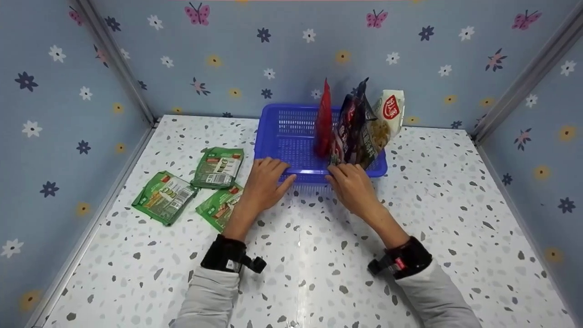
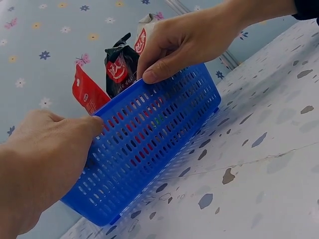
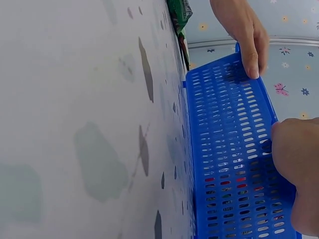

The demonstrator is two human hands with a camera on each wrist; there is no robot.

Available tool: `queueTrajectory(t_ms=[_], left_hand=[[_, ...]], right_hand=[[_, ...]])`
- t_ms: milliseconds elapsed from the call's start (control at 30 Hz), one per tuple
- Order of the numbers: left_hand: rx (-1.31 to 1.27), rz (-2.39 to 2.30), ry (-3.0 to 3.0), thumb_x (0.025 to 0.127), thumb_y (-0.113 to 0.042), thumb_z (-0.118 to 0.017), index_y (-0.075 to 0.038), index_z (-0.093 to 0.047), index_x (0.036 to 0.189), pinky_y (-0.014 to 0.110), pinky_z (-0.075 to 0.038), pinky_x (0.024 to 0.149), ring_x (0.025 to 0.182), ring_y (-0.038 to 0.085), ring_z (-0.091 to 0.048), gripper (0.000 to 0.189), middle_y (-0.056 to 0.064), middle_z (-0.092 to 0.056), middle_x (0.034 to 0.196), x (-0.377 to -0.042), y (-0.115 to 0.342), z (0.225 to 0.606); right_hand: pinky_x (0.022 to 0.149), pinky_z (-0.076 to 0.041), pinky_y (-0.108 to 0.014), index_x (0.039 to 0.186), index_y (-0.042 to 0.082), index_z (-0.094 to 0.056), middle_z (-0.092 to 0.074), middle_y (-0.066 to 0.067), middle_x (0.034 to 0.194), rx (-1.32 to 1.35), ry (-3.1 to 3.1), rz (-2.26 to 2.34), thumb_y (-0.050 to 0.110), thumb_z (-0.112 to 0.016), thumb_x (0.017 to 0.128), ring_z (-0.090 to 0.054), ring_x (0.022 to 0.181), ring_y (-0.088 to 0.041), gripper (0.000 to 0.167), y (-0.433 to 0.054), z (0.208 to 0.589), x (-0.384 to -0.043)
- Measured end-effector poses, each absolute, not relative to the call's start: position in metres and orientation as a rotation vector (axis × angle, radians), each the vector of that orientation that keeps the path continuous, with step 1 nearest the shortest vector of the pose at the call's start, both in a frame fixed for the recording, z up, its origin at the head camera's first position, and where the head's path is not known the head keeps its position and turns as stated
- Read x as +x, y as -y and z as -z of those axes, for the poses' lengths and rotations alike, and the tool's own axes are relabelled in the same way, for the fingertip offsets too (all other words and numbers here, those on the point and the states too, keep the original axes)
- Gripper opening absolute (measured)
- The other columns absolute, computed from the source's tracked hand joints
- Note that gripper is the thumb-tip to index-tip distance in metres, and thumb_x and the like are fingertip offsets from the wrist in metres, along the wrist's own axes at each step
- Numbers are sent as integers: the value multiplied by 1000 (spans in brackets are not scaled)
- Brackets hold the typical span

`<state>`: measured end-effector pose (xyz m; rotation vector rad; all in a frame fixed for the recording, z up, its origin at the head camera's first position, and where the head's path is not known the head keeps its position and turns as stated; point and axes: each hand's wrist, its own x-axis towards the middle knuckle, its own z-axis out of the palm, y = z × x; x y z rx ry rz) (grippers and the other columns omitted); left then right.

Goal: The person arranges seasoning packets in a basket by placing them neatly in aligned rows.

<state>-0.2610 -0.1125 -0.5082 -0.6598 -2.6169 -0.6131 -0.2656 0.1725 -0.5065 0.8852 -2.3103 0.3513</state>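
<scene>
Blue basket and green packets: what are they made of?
Blue basket: likely molded plastic, semi-gloss; slotted walls, highlights along the rim. Green packets: probably thin plastic film, slightly shiny; creased faces and wrinkled edges. Any foil lining can't be seen.

The left forearm [image 1: 210,294] and right forearm [image 1: 439,291], in pale grey sleeves, reach forward and slant inward towards each other. Black straps circle both wrists. The left grip [image 1: 266,184] and right grip [image 1: 354,187] are level and apart, backs facing up, fingers bent over forward, each thumb set opposite them in a pinch.
</scene>
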Motion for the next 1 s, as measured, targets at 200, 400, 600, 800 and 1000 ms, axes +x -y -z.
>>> queueTrajectory(t_ms=[200, 400, 600, 800, 1000], left_hand=[[-658, 807, 2505, 110, -38, -68, -5, -68, 148, 60, -49, 121, 139, 40, -63, 50, 19, -73, 146, -261, 120, 502], [-481, 859, 2390, 112, -36, -65, -4, -67, 151, 63, -44, 128, 147, 43, -59, 51, 21, -69, 151, -264, 148, 492], [-259, 824, 2415, 113, -33, -65, -4, -64, 154, 65, -40, 130, 150, 45, -55, 50, 23, -66, 154, -269, 193, 497], [-78, 875, 2530, 114, -35, -68, 0, -54, 162, 72, -33, 133, 158, 54, -45, 61, 32, -55, 164, -269, 230, 511], [68, 935, 2665, 115, -44, -62, 2, -42, 170, 78, -27, 133, 163, 60, -34, 74, 36, -42, 171, -268, 253, 524]], right_hand=[[78, -56, -47, 124, 1, -80, -82, -15, 106, 878, 2315, -374, 22, -72, 112, -75, 90, -36, 26, -173, 507, -264], [81, -57, -46, 126, 2, -80, -83, -15, 108, 872, 2339, -374, 24, -69, 114, -77, 93, -37, 28, -172, 506, -265], [81, -57, -46, 125, 1, -80, -84, -15, 110, 878, 2332, -375, 23, -69, 114, -77, 94, -35, 27, -172, 505, -265], [82, -57, -45, 126, 1, -80, -83, -14, 108, 890, 2328, -380, 23, -69, 114, -77, 95, -35, 27, -173, 505, -265], [81, -56, -45, 126, 2, -80, -83, -14, 108, 896, 2327, -391, 22, -69, 114, -77, 95, -34, 26, -173, 505, -266]])
